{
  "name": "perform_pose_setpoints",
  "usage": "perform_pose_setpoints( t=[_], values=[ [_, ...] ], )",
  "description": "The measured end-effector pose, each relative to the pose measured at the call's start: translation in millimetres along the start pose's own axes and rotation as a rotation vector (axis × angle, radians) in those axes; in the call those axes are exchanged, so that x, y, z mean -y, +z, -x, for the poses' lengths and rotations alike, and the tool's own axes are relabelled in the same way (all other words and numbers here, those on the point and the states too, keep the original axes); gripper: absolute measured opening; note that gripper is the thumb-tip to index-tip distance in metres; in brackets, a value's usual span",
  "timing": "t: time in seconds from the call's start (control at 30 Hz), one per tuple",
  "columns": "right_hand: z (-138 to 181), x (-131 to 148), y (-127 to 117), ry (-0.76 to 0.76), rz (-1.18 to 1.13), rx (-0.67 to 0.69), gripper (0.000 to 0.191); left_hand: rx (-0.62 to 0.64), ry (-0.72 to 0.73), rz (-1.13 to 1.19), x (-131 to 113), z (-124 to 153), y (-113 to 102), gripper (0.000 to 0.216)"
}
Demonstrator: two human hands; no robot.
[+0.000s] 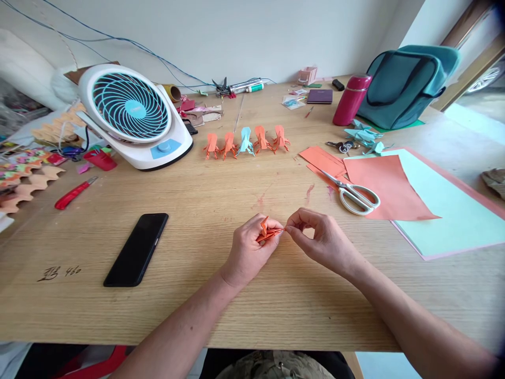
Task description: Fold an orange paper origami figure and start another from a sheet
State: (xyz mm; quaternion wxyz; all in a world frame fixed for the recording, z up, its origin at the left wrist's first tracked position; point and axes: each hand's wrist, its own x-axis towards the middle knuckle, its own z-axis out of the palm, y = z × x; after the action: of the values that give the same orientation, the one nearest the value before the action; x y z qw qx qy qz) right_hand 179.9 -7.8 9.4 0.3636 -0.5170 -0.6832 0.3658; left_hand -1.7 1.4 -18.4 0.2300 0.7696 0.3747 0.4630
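Folded orange paper point(269, 235) lies half-hidden in the left hand point(250, 249), shape uncertain.

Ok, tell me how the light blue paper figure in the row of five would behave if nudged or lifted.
The light blue figure looks folded from paper, so it is probably very light and easily crushed. Standing on thin legs, it may skid or tip when pushed. Orange figures close on either side could get knocked too.

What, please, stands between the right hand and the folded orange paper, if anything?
Nothing visible: the right hand is at the folded orange paper, its thumb and finger seeming to pinch the thin end sticking out from the left hand.
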Motion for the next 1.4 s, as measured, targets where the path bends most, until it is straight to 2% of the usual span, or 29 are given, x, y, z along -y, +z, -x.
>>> perform_pose_setpoints(
  t=[0.4,0.6,0.93,1.13,1.4],
  values=[
    [-0.3,-2.5,2.8,-0.052,0.041,-0.031,0.012,-0.008,0.026,-0.037,0.6,0.2,-0.4,0.015],
    [-0.3,-0.6,2.1,-0.022,0.046,-0.036,0.011,-0.034,0.034,-0.062,0.8,0.5,-0.5,0.015],
    [-3.8,-5.7,-3.1,0.220,-0.215,0.123,0.021,-0.061,0.051,-0.069,1.5,-0.4,-0.6,0.017],
    [-4.6,-13.0,-2.8,0.267,-0.385,0.166,0.024,-0.071,0.017,-0.029,-1.1,-2.7,-0.5,0.015],
    [-6.3,-12.2,-1.0,0.283,-0.476,0.161,0.042,-0.078,-0.057,0.019,-3.7,-2.9,-0.9,0.011]
  ],
)
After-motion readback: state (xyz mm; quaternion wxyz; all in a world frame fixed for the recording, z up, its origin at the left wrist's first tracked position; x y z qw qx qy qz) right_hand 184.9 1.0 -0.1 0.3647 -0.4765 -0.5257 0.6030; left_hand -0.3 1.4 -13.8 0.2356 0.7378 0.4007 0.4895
